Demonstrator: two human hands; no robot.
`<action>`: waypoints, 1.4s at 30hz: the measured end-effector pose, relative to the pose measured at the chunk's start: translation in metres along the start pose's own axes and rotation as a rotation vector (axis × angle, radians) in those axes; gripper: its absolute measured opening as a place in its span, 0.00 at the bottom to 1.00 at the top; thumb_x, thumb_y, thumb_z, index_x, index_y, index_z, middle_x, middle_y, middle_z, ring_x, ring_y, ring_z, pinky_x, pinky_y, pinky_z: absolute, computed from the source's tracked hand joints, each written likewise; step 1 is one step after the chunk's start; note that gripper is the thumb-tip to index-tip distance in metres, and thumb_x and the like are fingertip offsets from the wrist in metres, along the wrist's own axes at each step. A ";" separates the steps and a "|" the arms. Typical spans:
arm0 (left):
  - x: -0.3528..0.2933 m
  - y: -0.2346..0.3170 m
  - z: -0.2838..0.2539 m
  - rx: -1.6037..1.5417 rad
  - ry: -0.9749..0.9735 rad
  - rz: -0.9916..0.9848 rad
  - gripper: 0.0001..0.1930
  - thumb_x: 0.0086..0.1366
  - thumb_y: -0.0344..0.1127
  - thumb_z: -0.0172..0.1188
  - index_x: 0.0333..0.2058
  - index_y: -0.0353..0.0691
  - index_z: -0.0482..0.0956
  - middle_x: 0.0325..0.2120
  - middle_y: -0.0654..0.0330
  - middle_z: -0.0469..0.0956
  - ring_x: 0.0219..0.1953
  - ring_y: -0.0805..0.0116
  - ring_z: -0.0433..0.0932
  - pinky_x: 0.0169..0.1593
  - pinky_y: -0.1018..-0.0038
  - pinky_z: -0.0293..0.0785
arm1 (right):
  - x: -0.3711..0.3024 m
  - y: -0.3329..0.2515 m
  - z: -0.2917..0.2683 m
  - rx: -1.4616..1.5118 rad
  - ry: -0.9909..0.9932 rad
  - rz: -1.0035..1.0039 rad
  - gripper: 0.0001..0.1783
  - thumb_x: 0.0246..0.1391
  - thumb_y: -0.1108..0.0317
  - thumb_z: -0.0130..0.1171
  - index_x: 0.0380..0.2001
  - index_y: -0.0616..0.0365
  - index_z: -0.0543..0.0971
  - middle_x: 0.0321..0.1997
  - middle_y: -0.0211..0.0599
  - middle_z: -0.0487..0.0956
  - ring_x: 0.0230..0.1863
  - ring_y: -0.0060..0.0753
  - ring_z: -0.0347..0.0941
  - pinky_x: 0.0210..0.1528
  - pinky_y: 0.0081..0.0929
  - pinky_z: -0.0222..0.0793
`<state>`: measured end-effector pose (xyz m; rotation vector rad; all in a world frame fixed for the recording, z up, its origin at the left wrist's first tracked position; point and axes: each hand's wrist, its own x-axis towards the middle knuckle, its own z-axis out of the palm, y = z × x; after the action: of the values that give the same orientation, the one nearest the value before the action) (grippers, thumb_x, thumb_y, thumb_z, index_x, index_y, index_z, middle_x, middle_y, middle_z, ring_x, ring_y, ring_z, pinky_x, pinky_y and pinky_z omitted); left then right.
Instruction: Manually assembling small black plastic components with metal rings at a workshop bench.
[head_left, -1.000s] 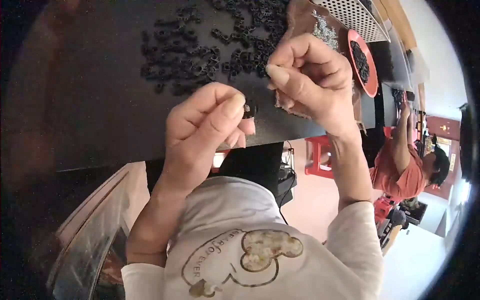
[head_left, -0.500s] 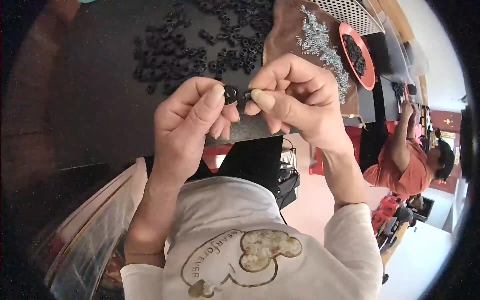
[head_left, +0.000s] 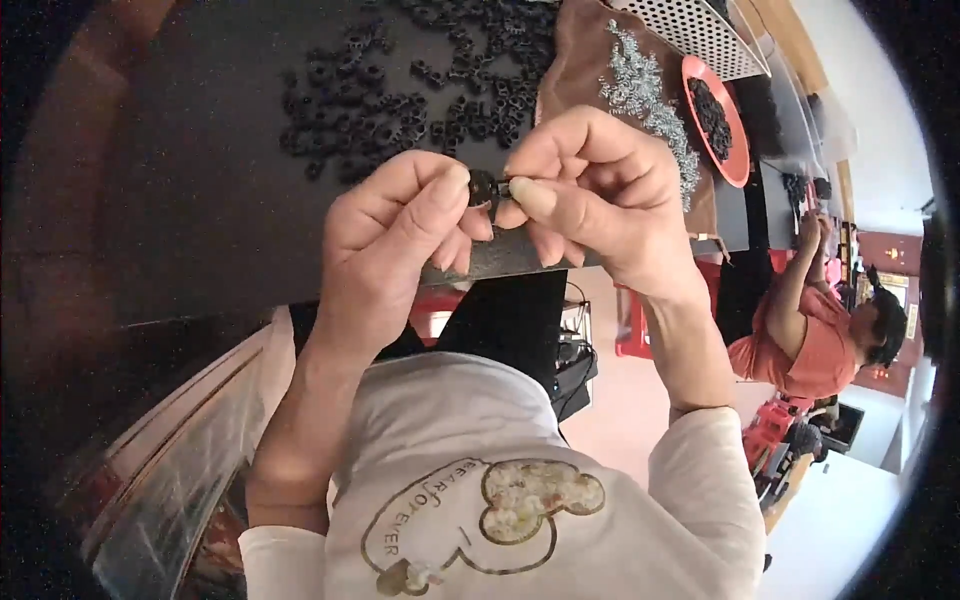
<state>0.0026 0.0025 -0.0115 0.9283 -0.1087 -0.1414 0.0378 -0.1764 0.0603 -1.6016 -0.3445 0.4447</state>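
Note:
Between thumb and fingers, my left hand pinches a small black plastic piece with a rounded, hollow shape. My right hand pinches a smaller black piece, mostly covered by the thumb and fingertip. The two pieces meet end to end above the front edge of the dark table. Whether one is inside the other cannot be made out. Many similar black pieces lie loose on the table beyond my hands.
Small metal springs are heaped on a brown cloth at the back right. Beside them sit a red dish of small black parts and a perforated white basket. A person in an orange shirt works farther right.
My left hand has moved right, bringing its black piece against the one in my right hand. The gap between the two pieces has closed.

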 end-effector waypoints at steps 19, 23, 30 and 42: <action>-0.001 -0.003 0.001 0.156 -0.019 0.022 0.12 0.70 0.38 0.53 0.35 0.34 0.77 0.23 0.66 0.76 0.22 0.84 0.66 0.27 0.85 0.66 | -0.001 0.005 -0.004 0.024 -0.031 -0.003 0.08 0.56 0.77 0.57 0.40 0.61 0.76 0.29 0.30 0.81 0.21 0.12 0.72 0.18 0.11 0.61; 0.000 -0.004 -0.001 0.165 -0.020 0.027 0.11 0.70 0.38 0.53 0.36 0.35 0.77 0.23 0.66 0.76 0.22 0.84 0.67 0.27 0.85 0.65 | 0.001 0.006 -0.002 0.038 -0.022 -0.012 0.07 0.56 0.77 0.57 0.39 0.61 0.76 0.28 0.31 0.81 0.21 0.12 0.72 0.18 0.11 0.61; -0.002 -0.003 -0.002 0.126 -0.013 0.003 0.12 0.69 0.39 0.54 0.36 0.35 0.77 0.23 0.66 0.76 0.21 0.84 0.67 0.26 0.86 0.64 | 0.003 0.005 -0.002 -0.003 -0.055 -0.019 0.08 0.56 0.76 0.57 0.40 0.61 0.76 0.29 0.30 0.81 0.21 0.12 0.72 0.19 0.10 0.61; -0.003 -0.002 -0.002 0.225 0.005 -0.003 0.11 0.70 0.37 0.54 0.35 0.35 0.78 0.23 0.67 0.76 0.22 0.84 0.68 0.25 0.86 0.64 | 0.002 0.006 -0.003 -0.002 -0.091 0.010 0.09 0.56 0.77 0.57 0.41 0.60 0.76 0.29 0.27 0.79 0.22 0.12 0.73 0.20 0.10 0.62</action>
<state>0.0000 0.0033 -0.0138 1.1527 -0.1201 -0.1314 0.0405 -0.1787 0.0539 -1.5892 -0.4065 0.5266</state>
